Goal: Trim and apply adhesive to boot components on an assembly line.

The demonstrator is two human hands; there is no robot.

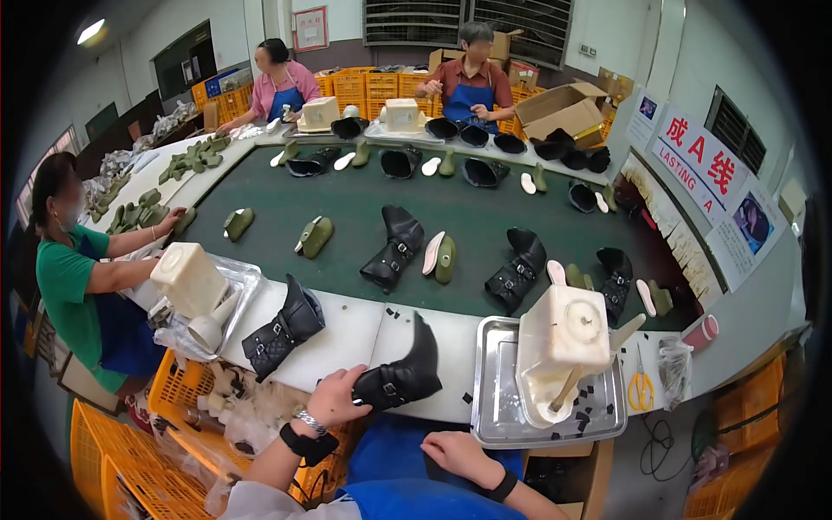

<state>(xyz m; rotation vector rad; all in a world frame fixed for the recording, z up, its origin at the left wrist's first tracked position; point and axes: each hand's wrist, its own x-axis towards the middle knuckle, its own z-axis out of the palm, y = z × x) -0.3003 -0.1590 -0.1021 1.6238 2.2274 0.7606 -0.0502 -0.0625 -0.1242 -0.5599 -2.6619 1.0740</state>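
A black buckled ankle boot (394, 381) stands at the near edge of the white worktop, its shaft rising to the right. My left hand (340, 395) grips its toe end, fingers over the top. Low over the blue apron is my right hand (459, 456), its fingers curled in; whether they hold anything is hidden. Left of my left hand, a second black boot (284, 328) lies on the worktop. To the right, a metal tray (487, 368) bears a white square glue container (565, 334) with a brush handle in it and small black scraps around it.
Beyond the worktop, a green conveyor (347, 195) carries black boots, green shoe lasts (316, 236) and pale insoles. Yellow-handled scissors (640, 388) lie right of the tray. Co-workers stand at left (74, 277) and across. Orange crates (130, 459) stand at lower left.
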